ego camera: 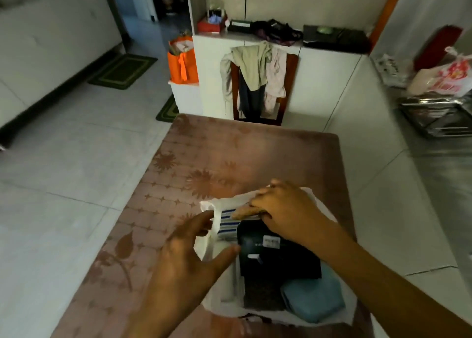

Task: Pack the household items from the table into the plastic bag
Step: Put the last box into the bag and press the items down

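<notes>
A white plastic bag (pixel 222 296) lies open on the brown flower-patterned table (pixel 229 153). Inside it I see a black box with a white label (pixel 278 258), a blue-and-white striped item (pixel 227 222) at the far end, and a blue pouch (pixel 314 299) at the near right. My left hand (pixel 189 256) hovers at the bag's left rim with fingers spread, thumb touching the rim. My right hand (pixel 283 210) rests over the far end of the bag, fingers pressing on the striped item and the black box's top edge.
A wooden chair (pixel 258 82) draped with clothes stands beyond the table's far edge. An orange bag (pixel 182 64) sits to its left. At right, a counter holds a metal rack (pixel 439 118) and a printed plastic bag (pixel 444 79). Tiled floor lies left.
</notes>
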### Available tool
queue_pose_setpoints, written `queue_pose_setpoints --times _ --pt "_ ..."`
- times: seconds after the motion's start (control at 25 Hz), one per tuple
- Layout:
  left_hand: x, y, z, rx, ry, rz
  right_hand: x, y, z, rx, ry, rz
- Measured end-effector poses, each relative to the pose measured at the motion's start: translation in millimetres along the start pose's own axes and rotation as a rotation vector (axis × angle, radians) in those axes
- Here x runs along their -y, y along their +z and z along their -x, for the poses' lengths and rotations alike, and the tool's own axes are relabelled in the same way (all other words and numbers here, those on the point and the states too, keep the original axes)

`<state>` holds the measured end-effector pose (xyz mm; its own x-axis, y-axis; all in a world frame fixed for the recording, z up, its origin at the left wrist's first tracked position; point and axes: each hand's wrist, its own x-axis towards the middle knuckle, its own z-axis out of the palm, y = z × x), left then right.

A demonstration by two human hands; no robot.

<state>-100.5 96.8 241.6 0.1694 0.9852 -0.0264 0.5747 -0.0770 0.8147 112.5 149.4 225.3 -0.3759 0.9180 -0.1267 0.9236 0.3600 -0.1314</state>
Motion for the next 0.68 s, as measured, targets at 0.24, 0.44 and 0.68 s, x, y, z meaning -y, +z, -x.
queue_pose_setpoints --times 0.24,0.44,0.68 --pt "-9 -7 -13 -0.086 -0.166 0.364 -6 -27 89 -0.157 0.518 -0.365" --pt "-9 -6 -23 0.019 -0.266 0.566 1 9 138 -0.19 0.784 -0.612" --pt "-17 -20 -56 0.034 -0.246 0.641 -13 -48 95 -0.607 0.81 -1.813"
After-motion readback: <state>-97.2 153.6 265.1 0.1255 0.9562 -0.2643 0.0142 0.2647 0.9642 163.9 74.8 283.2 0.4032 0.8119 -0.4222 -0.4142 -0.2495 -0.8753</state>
